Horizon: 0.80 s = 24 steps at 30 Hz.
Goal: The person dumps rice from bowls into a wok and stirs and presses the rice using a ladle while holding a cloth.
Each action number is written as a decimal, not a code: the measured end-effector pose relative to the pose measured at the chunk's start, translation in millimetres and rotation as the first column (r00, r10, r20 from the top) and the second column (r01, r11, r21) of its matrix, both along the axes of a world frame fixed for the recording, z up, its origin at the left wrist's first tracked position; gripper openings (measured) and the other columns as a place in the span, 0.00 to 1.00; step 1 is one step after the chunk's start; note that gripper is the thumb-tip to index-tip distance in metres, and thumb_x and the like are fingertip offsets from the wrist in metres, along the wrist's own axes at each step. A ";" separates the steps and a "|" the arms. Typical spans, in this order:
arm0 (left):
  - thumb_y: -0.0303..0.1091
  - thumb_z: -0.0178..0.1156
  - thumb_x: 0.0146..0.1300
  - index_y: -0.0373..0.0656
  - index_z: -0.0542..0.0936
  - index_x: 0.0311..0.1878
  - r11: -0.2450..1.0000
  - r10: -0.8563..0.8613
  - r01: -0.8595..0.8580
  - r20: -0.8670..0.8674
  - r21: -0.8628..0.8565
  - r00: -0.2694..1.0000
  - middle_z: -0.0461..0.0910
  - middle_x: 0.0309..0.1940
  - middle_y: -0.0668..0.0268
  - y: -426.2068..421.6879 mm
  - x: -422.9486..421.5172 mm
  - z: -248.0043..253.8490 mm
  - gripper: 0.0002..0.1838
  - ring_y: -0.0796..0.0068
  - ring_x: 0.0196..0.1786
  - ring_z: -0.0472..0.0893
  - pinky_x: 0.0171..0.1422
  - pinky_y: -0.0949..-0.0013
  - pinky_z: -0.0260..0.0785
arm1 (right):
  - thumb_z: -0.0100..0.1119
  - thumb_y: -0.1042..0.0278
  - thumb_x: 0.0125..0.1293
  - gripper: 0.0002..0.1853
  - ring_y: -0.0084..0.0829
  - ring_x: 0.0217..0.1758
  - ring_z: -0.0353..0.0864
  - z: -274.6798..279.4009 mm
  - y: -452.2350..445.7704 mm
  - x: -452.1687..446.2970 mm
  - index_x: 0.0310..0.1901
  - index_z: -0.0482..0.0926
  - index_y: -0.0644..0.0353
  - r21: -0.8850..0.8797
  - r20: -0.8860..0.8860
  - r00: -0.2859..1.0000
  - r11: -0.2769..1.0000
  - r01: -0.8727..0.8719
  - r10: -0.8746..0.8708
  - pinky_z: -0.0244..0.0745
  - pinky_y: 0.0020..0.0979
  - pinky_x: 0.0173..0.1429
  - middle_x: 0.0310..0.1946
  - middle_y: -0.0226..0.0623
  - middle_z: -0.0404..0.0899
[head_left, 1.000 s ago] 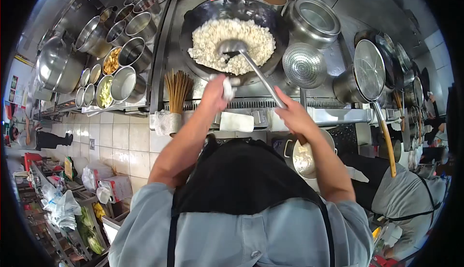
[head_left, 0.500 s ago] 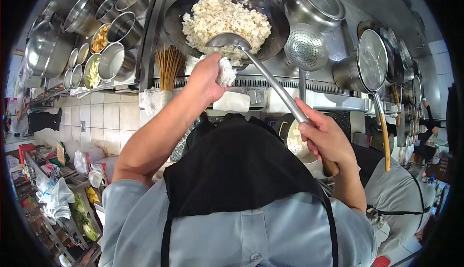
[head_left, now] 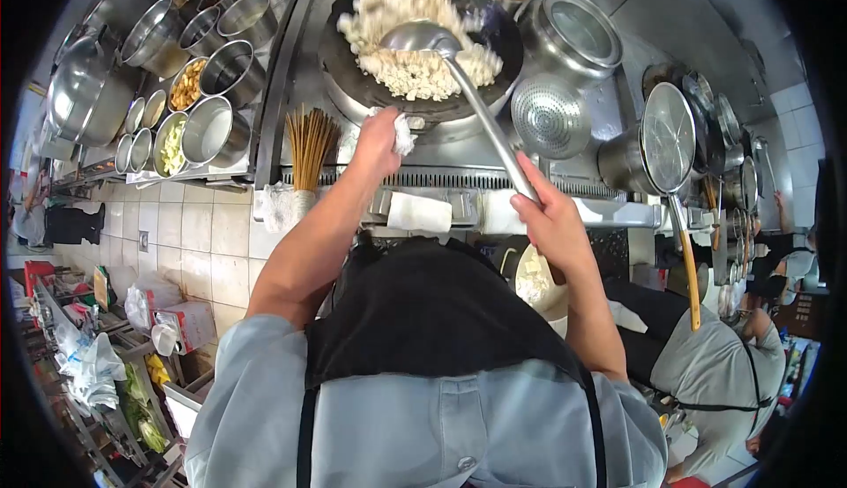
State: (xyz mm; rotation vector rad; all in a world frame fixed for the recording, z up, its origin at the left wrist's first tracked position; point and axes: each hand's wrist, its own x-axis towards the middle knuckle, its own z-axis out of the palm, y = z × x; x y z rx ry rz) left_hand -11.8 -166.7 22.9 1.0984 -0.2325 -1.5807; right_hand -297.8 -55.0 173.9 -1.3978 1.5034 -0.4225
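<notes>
here we are over the big dark round-bottomed wok (head_left: 509, 40), with pale, crumbly white food (head_left: 413, 79) spread across its middle and blurred towards the far side. our left hand (head_left: 381, 142) is at the wok's near edge, its grip clenched on a crumpled white cloth (head_left: 404, 136); we can't tell how much of the rim lies under it. our right hand (head_left: 554, 221) has its grip closed round the handle of the long steel ladle (head_left: 481, 107), which slants up and leftward so that its round bowl sits over the food.

just right of the wok we've got a round perforated steel strainer (head_left: 549, 117), and beyond that a wide silver metal pot (head_left: 578, 36). left of our left hand, a bundled brown stick brush (head_left: 309, 146) stands bristles up by the near edge of the steel bench (head_left: 303, 69). a folded white cloth pad (head_left: 419, 212) lies on the front ledge, nearer us than the wok.
</notes>
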 end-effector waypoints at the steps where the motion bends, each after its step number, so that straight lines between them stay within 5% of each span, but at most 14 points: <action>1: 0.35 0.52 0.75 0.46 0.75 0.46 0.999 -0.028 0.027 -0.019 -0.020 0.999 0.82 0.34 0.64 -14.7 2.9 -7.6 0.06 0.65 0.33 0.82 0.30 0.58 0.73 | 0.58 0.65 0.77 0.32 0.42 0.45 0.86 0.6 -3.5 3.4 0.80 0.63 0.48 -0.047 -0.013 1.000 0.999 0.012 -0.013 0.77 0.37 0.57 0.48 0.51 0.88; 3: 0.38 0.52 0.75 0.45 0.76 0.48 0.998 -0.056 0.056 -0.013 -0.015 0.998 0.82 0.35 0.64 -31.1 4.4 -29.4 0.08 0.65 0.33 0.82 0.32 0.57 0.73 | 0.57 0.64 0.78 0.31 0.44 0.47 0.87 -22.7 -12.8 10.3 0.80 0.63 0.48 -0.249 -0.053 0.998 0.969 0.011 -0.025 0.76 0.38 0.58 0.49 0.52 0.88; 8: 0.56 0.54 0.77 0.45 0.76 0.49 0.978 -0.161 0.136 0.161 0.157 0.974 0.82 0.37 0.65 -31.6 5.2 -27.5 0.21 0.67 0.36 0.84 0.31 0.59 0.73 | 0.55 0.60 0.78 0.31 0.60 0.57 0.84 -94.9 -87.9 27.5 0.80 0.62 0.47 -0.250 -0.283 0.957 0.959 -0.137 0.063 0.77 0.46 0.60 0.52 0.62 0.84; 9: 0.66 0.54 0.75 0.46 0.77 0.50 0.969 -0.198 0.163 0.189 0.188 0.962 0.83 0.36 0.65 -22.7 8.5 -25.0 0.28 0.69 0.35 0.84 0.28 0.63 0.72 | 0.55 0.60 0.78 0.31 0.61 0.57 0.83 -94.4 -93.6 28.0 0.80 0.61 0.46 -0.223 -0.297 0.951 0.962 -0.156 0.086 0.77 0.47 0.61 0.52 0.62 0.83; 12: 0.58 0.55 0.77 0.47 0.79 0.51 0.951 -0.290 0.277 0.082 0.138 0.954 0.84 0.35 0.66 23.8 26.5 -3.4 0.23 0.70 0.31 0.84 0.26 0.65 0.73 | 0.55 0.60 0.77 0.33 0.61 0.59 0.82 -45.4 -95.2 34.8 0.81 0.58 0.46 -0.230 -0.248 0.966 0.963 -0.139 0.080 0.76 0.50 0.62 0.54 0.63 0.82; 14: 0.54 0.56 0.78 0.45 0.79 0.51 0.922 -0.382 0.380 0.004 0.069 0.924 0.85 0.36 0.65 56.2 38.0 9.8 0.20 0.71 0.32 0.84 0.29 0.64 0.75 | 0.55 0.59 0.77 0.34 0.62 0.58 0.82 -75.3 -92.5 35.5 0.81 0.56 0.46 -0.412 -0.247 0.967 0.895 -0.170 0.070 0.76 0.51 0.62 0.52 0.64 0.82; 17: 0.52 0.59 0.76 0.41 0.78 0.58 0.921 -0.386 0.387 -0.015 0.038 0.922 0.85 0.43 0.62 105.0 44.8 17.2 0.23 0.67 0.39 0.86 0.40 0.63 0.80 | 0.55 0.59 0.77 0.35 0.64 0.59 0.81 -114.9 -126.1 53.4 0.81 0.55 0.49 -0.177 -0.351 0.923 0.957 -0.230 0.157 0.76 0.52 0.62 0.55 0.67 0.80; 19: 0.51 0.60 0.75 0.39 0.77 0.62 0.957 -0.291 0.290 0.079 0.016 0.953 0.85 0.47 0.60 135.3 54.0 34.6 0.26 0.65 0.45 0.87 0.48 0.62 0.82 | 0.57 0.59 0.76 0.34 0.60 0.57 0.82 -145.8 -147.3 49.2 0.80 0.60 0.51 -0.267 -0.532 0.813 0.865 -0.424 0.235 0.77 0.47 0.61 0.59 0.62 0.79; 22: 0.47 0.58 0.76 0.36 0.74 0.67 0.992 -0.102 0.107 0.092 -0.058 0.991 0.85 0.51 0.58 185.9 82.9 55.5 0.27 0.62 0.47 0.87 0.53 0.60 0.82 | 0.61 0.62 0.74 0.34 0.33 0.44 0.83 -37.8 -117.1 55.4 0.79 0.64 0.52 -0.477 -0.274 0.880 0.740 -0.475 0.388 0.80 0.32 0.51 0.51 0.47 0.79; 24: 0.45 0.55 0.77 0.34 0.74 0.69 0.991 0.039 -0.049 -0.081 -0.126 0.996 0.83 0.56 0.53 218.6 114.3 36.2 0.27 0.60 0.52 0.85 0.58 0.60 0.80 | 0.65 0.63 0.71 0.34 0.29 0.41 0.82 38.5 -77.8 53.9 0.77 0.68 0.58 -0.313 0.469 0.719 0.858 -0.407 0.512 0.78 0.26 0.48 0.46 0.41 0.80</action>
